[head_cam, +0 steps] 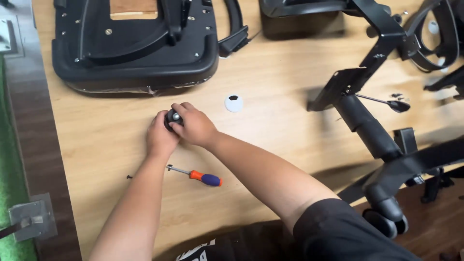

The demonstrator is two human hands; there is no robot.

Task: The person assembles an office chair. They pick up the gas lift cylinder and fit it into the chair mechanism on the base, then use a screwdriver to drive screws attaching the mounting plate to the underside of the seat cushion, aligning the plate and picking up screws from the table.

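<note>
Hands (180,131) clasp small black part (173,117), mostly hidden by fingers (186,110).

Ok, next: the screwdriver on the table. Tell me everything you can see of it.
The screwdriver lies flat on the light wooden table, just below the two hands. It has a thin silvery metal shaft pointing left and a handle that is orange near the shaft and blue-purple at the butt end, likely plastic or rubber. Nothing holds it; the left forearm passes close by its tip. A tiny dark screw-like speck lies further left.
</note>
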